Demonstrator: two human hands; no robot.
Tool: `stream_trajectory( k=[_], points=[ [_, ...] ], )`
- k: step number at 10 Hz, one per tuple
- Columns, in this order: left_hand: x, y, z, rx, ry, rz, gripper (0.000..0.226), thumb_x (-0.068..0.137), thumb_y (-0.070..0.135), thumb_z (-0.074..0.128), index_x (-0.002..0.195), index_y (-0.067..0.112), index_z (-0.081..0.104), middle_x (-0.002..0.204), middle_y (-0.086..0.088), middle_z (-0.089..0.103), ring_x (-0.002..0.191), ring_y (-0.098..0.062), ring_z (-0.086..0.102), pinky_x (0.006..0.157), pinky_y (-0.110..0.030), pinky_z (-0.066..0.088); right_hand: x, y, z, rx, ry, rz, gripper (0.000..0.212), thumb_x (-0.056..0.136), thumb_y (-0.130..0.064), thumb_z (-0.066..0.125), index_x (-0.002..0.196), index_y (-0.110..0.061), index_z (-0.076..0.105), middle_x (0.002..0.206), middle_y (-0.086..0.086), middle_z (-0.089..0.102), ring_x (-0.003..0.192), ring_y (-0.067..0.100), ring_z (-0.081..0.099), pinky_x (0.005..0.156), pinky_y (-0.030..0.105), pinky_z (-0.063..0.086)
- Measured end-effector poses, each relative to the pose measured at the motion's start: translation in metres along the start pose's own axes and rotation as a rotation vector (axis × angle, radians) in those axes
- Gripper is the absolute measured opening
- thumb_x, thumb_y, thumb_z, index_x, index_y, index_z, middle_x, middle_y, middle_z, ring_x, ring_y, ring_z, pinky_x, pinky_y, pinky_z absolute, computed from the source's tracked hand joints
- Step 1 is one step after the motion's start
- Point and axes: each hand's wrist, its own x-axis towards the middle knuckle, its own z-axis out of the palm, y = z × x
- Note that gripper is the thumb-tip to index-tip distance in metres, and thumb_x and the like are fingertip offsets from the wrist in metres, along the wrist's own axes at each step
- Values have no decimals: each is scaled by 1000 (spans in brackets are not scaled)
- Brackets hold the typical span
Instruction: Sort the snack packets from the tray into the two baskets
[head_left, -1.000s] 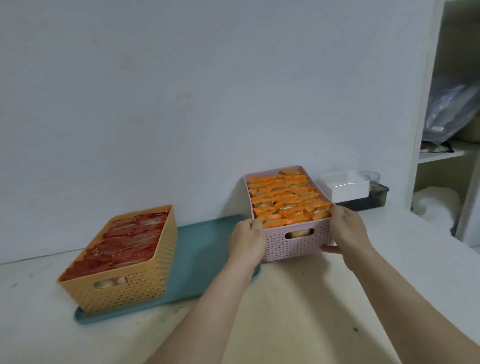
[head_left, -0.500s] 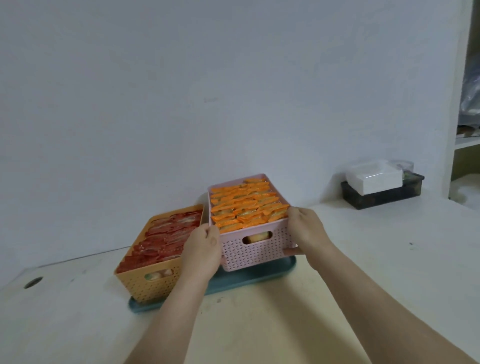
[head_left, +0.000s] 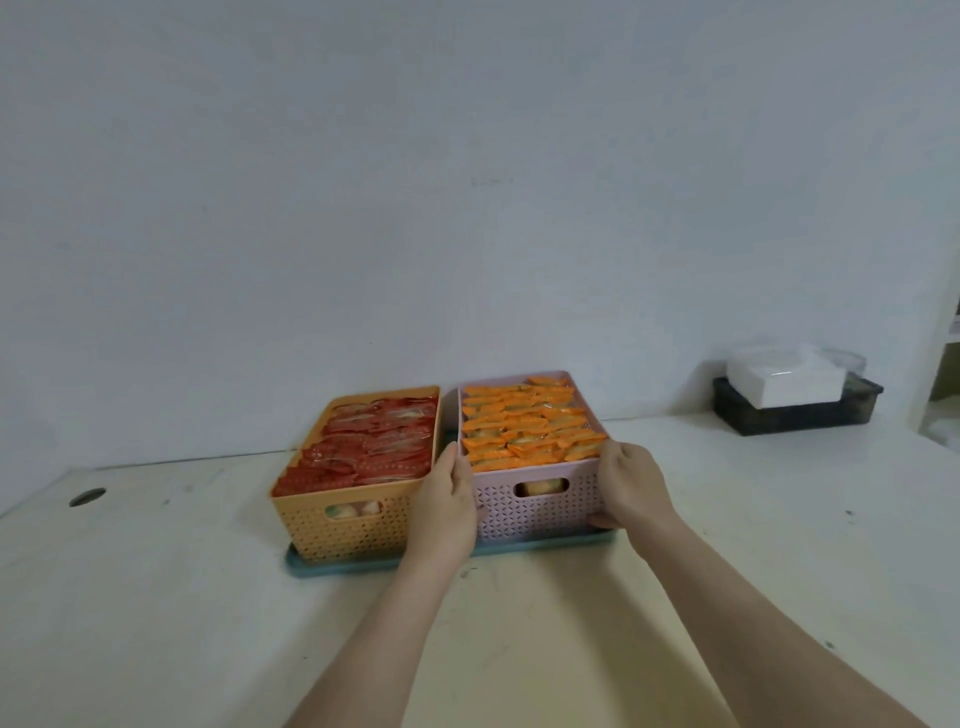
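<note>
- on the right end of the tray (head_left: 353, 567), left hand (head_left: 449, 499) and right hand (head_left: 631, 486) clasp the pink basket (head_left: 535, 512) by its near corners.
- orange packets (head_left: 524, 431) fill it; best kept level, seated inside the tray rim, just beside the orange basket (head_left: 337, 530).

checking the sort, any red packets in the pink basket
No, the pink basket shows only orange packets; the red packets fill the orange basket.

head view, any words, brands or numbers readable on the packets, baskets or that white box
No text can be read.
Print on the red packets: too blurred.
Print on the orange packets: too blurred.
No lettering shows on the orange basket, pink basket or white box.
</note>
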Motion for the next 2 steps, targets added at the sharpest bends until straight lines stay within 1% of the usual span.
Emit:
stream_trajectory(
  k=[1,2],
  points=[
    [-5,-7,-3,-126,-58,-29,36,104,27,38,139,25,48,115,13,55,89,1,53,89,-33,55,-2,1,-2,83,-72,69,37,100,-30,29,103,-8,58,111,15,57,101,34,55,76,53,58],
    [-12,-12,-11,-141,-5,60,38,102,27,43,140,32,44,128,7,58,101,-1,57,94,-33,51,-11,-3,-13,59,-43,52,46,100,-43,29,107,-9,59,112,12,59,102,29,55,85,53,55]
  ],
)
